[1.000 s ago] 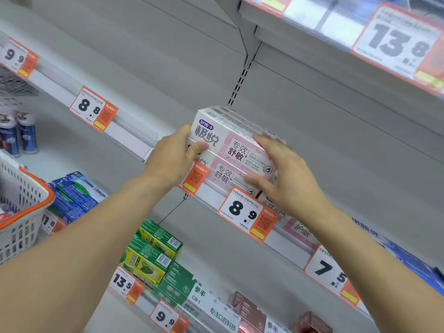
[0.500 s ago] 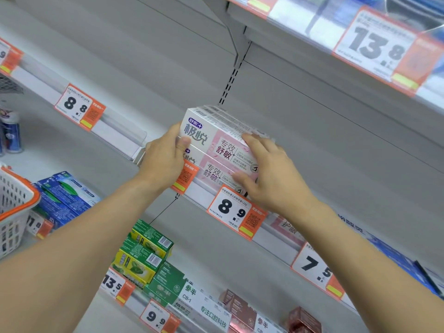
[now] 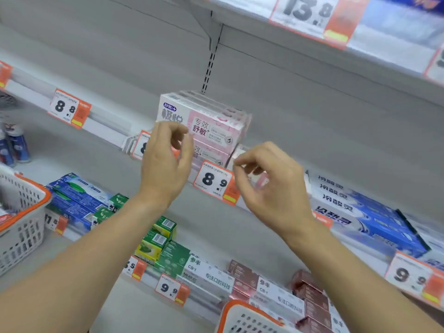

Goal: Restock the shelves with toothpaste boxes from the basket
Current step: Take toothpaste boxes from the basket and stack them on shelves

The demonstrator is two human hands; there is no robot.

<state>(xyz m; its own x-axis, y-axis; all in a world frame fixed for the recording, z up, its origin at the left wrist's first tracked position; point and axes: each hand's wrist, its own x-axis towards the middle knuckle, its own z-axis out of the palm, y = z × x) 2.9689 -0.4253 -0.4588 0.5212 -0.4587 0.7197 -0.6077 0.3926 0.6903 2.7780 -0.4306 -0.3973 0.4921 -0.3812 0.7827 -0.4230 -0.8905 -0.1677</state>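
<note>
A stack of pink-and-white toothpaste boxes [image 3: 213, 126] stands on the middle shelf [image 3: 276, 150] above an 8.9 price tag [image 3: 215, 182]. My left hand [image 3: 165, 164] hovers just in front of the stack's left end, fingers loosely curled and holding nothing. My right hand [image 3: 271, 186] is lower and to the right of the stack, clear of it, fingers curled and empty. A white basket with an orange rim [image 3: 24, 212] sits at the left edge; another basket's rim [image 3: 242, 313] shows at the bottom.
Blue toothpaste boxes [image 3: 374, 219] lie on the same shelf to the right. Blue-green boxes [image 3: 79, 198] and green boxes [image 3: 158, 241] fill lower shelves. Brown-pink boxes [image 3: 310, 294] sit at the bottom. Spray cans [image 3: 14, 145] stand at far left.
Both hands have let go of the pink boxes and pulled back toward me. The stack now rests on the shelf. The view has shifted slightly down.
</note>
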